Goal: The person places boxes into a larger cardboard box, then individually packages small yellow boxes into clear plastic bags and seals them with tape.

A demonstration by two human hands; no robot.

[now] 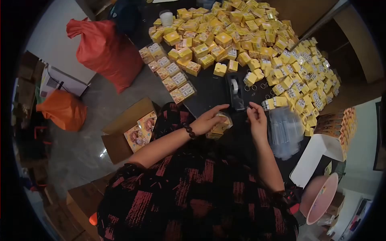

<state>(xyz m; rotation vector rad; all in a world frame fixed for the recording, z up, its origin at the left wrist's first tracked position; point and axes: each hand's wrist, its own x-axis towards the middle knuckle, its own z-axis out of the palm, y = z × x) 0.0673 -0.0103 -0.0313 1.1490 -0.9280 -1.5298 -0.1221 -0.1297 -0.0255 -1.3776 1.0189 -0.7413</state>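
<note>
My left hand (206, 122), with a dark bead bracelet above it, grips a small yellow box (217, 131) at the front of the dark table. Its fingers lie over the box and partly hide it. Just ahead stands a black tape dispenser (237, 103) with a roll of clear tape (234, 86). My right hand (257, 119) is beside the dispenser's near end, fingers curled and fingertips close together. Whatever is between those fingertips is too small to make out. A stack of clear plastic sleeves (284, 132) lies to the right of this hand.
Small yellow boxes (225, 38) are heaped across the table's back and right. Paired boxes (171, 74) line its left edge. Several metal rings (254, 88) lie near the dispenser. An open carton (114, 138), a red sack (102, 52) and a pink basin (319, 199) surround the table.
</note>
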